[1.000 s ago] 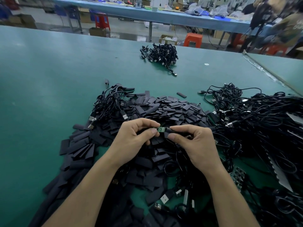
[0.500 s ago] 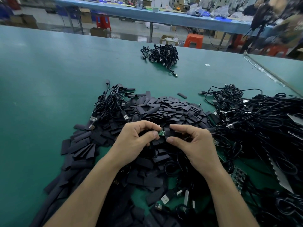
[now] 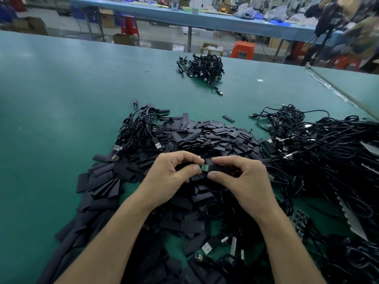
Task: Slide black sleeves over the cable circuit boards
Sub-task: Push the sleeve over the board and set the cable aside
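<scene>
A small green circuit board (image 3: 204, 167) shows between my two hands, above a big heap of flat black sleeves (image 3: 213, 138). My left hand (image 3: 170, 177) pinches the board's left end between thumb and forefinger. My right hand (image 3: 244, 181) pinches a black sleeve (image 3: 219, 168) that covers the board's right part, thumb below and fingers above. The cable behind the sleeve is hidden by my right hand.
A large tangle of black cables (image 3: 328, 152) fills the right side of the green table (image 3: 51, 119). A smaller cable bundle (image 3: 141, 130) lies left of the sleeve heap, and another bundle (image 3: 202, 68) lies far back. USB plugs (image 3: 207, 248) lie near the front.
The sleeve has slid further left over the board, so less green shows. Both hands stay close together at about the same spot.
</scene>
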Available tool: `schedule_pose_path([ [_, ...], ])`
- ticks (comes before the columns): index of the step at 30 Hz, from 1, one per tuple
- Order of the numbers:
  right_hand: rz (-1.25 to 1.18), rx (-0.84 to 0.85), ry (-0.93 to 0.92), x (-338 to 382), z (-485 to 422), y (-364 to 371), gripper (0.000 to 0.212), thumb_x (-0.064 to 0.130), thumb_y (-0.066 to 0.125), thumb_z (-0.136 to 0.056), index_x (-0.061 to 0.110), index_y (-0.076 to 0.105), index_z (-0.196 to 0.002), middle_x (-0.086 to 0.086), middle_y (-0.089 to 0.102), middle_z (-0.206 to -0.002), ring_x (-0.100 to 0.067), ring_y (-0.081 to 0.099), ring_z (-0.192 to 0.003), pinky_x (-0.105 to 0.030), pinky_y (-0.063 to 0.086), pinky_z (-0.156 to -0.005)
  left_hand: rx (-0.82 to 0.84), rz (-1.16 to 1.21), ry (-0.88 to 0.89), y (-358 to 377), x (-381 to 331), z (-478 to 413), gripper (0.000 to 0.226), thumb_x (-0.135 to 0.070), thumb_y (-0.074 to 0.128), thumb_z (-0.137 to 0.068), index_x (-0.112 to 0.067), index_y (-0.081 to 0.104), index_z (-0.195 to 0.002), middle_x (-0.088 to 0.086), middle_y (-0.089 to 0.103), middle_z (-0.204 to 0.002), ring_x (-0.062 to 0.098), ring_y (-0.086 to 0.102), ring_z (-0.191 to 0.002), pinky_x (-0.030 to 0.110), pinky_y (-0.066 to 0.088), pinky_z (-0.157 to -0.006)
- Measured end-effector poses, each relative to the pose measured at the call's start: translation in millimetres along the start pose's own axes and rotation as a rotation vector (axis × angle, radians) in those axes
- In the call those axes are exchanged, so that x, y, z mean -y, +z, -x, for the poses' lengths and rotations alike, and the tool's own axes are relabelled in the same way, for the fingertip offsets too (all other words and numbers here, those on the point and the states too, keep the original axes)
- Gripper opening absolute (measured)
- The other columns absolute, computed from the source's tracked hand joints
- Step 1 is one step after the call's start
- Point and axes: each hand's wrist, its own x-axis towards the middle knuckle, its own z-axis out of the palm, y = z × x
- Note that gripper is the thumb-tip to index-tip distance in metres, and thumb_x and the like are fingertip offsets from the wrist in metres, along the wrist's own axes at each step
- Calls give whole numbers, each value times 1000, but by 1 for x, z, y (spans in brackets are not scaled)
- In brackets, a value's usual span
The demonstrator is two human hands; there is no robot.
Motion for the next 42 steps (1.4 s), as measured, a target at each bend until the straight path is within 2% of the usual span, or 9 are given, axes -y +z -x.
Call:
schedule_pose_path([
  [4, 2, -6, -10, 0, 0, 1, 27, 22, 89, -69, 36, 75, -86, 21, 73, -79, 1, 69, -74, -9, 49, -68, 7, 2, -3, 2, -2, 0, 20, -1, 67, -92, -20, 75, -93, -13, 74, -79, -5, 61, -65, 12, 47, -61],
  [10, -43, -8, -3, 0, 0, 2, 21, 22, 88, -70, 36, 76, -80, 17, 74, -75, 0, 69, -69, -10, 49, -63, 10, 33, -1, -1, -4, 1, 19, 0, 64, -94, -16, 74, -94, -9, 74, -77, -4, 62, -63, 12, 46, -60],
  [17, -9, 44, -26, -2, 0, 6, 26, 24, 88, -71, 36, 76, -90, 21, 74, -82, 2, 71, -77, -10, 51, -69, 57, -6, -3, 0, -3, 0, 24, -1, 66, -93, -22, 75, -92, -12, 74, -81, -3, 63, -65, 13, 49, -62],
  [23, -23, 6, -39, -4, 0, 8, 27, 20, 88, -71, 34, 77, -92, 18, 75, -86, -1, 71, -82, -18, 55, -75, 69, 29, -23, -1, 0, 2, 19, -13, 70, -89, -26, 71, -103, 1, 76, -87, 14, 69, -75, 26, 57, -74],
  [25, -33, -20, -55, -4, 1, 8, 28, 19, 88, -71, 37, 75, -89, 19, 75, -85, -1, 71, -81, -17, 55, -75, 29, 38, -20, -2, 0, 3, 17, -17, 71, -85, -25, 72, -100, 1, 75, -86, 14, 71, -76, 24, 58, -71],
  [29, -61, -56, -70, -5, 1, 9, 27, 22, 87, -69, 38, 75, -87, 19, 75, -83, -1, 71, -80, -16, 55, -73, -54, 53, 1, -5, -1, 2, 14, -5, 73, -88, -18, 73, -92, 0, 75, -79, 11, 71, -69, 17, 52, -58],
  [33, 5, -48, -105, -3, 2, 10, 28, 22, 88, -69, 36, 76, -92, 17, 75, -85, -1, 71, -83, -18, 55, -76, -66, 164, -25, -7, -3, 3, 16, 4, 74, -85, -12, 73, -89, 3, 74, -74, 13, 70, -66, 19, 52, -58],
  [38, 182, -33, -246, 1, 1, 11, 32, 18, 87, -72, 20, 78, -103, 23, 69, -92, 7, 66, -89, -8, 48, -80, -51, 251, -79, -5, -5, 3, 21, 8, 74, -83, -8, 70, -96, 9, 77, -79, 18, 71, -68, 19, 52, -59],
  [42, 176, -41, -242, 1, 2, 9, 39, 17, 88, -71, 22, 76, -107, 23, 69, -94, 6, 66, -90, -9, 48, -82, -69, 303, -108, -6, -6, 3, 23, 8, 74, -81, -8, 69, -96, 10, 76, -78, 17, 71, -67, 20, 52, -58],
])
